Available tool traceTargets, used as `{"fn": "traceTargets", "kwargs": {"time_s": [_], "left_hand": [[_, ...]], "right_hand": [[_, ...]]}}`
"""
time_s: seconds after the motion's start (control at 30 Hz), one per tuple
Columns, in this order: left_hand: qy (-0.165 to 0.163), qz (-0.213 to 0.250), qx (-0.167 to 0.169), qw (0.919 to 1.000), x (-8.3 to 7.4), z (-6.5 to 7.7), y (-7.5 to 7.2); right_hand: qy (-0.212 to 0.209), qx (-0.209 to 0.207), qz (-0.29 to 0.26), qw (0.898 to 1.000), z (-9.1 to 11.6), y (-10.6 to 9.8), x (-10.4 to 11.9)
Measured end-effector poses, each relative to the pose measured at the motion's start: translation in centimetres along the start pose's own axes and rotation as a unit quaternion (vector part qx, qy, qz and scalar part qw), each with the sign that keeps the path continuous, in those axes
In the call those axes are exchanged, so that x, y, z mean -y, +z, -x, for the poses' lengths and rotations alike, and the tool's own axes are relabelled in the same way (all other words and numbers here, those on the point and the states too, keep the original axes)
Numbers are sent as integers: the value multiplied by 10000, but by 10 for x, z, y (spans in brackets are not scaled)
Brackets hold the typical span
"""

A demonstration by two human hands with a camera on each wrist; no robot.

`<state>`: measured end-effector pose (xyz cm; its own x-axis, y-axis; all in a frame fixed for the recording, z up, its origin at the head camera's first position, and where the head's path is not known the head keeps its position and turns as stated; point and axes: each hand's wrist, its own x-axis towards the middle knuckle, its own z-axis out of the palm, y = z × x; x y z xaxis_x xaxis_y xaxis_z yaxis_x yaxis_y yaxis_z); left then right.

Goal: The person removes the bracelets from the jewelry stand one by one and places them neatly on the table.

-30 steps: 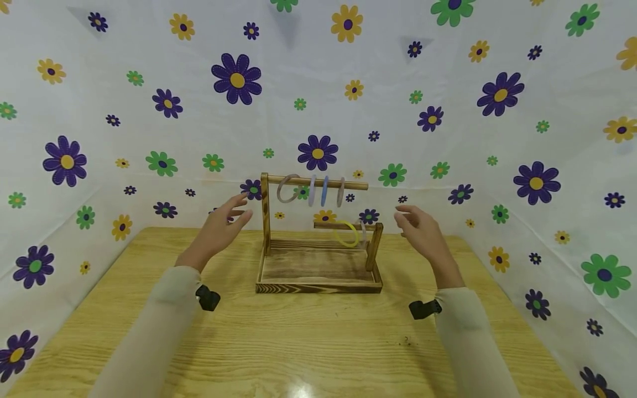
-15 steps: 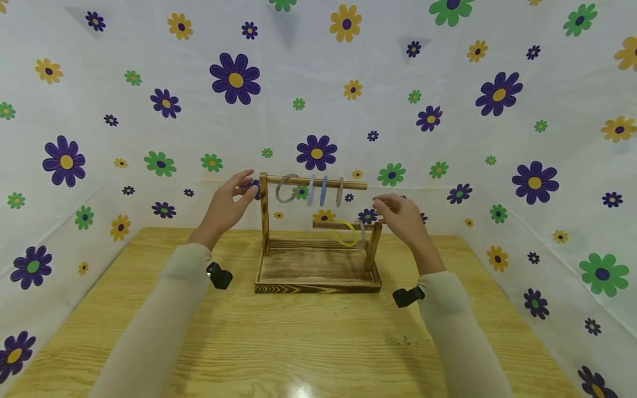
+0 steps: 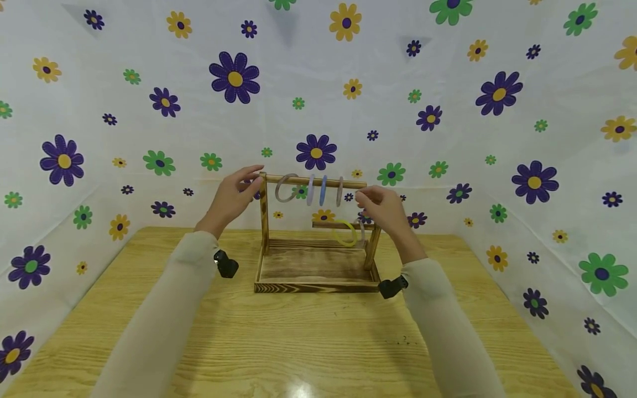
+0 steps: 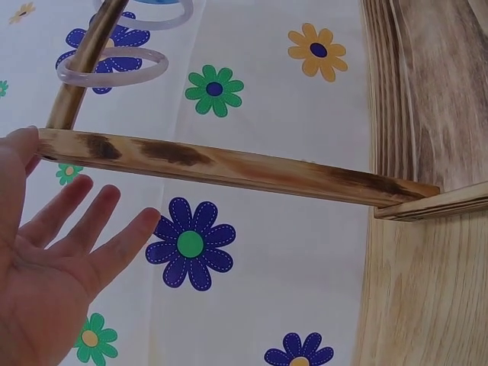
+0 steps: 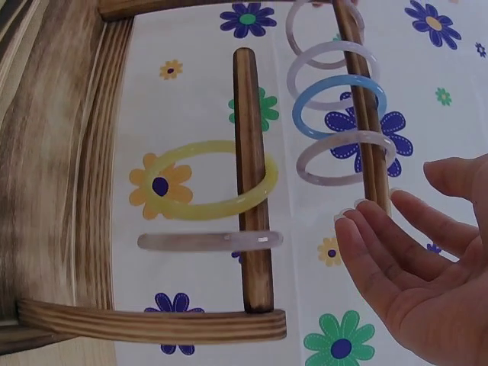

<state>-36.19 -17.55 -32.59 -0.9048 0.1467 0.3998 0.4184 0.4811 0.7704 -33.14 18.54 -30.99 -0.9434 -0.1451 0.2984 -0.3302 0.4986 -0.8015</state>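
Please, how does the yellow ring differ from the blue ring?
The yellow ring hangs round the lower bar, the blue ring round the upper bar. In the head view, the yellow ring shows its open loop; the blue ring looks narrow. Both are thin, smooth hoops.

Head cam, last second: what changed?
Left hand moved right and up to the top of the tall post; right hand moved left and up near the free end of the upper rod. Nothing visibly gripped or let go. Rack and all six bangles stayed put.
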Motion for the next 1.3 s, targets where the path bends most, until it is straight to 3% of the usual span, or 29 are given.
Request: {"fn": "traceTargets", "kwargs": {"time_s": [0.5, 0.87, 1.3], "left_hand": [[35, 82, 87, 9999, -7, -6, 7], [-59, 322, 46, 9995, -4, -7, 10], [-62, 270, -12, 9996, -10, -10, 13]], "right_hand": [[-108, -204, -127, 9997, -15, 25, 12], [87, -367, -19, 9993, -22, 37, 16], [388, -576, -64, 9976, -24, 49, 21]]}}
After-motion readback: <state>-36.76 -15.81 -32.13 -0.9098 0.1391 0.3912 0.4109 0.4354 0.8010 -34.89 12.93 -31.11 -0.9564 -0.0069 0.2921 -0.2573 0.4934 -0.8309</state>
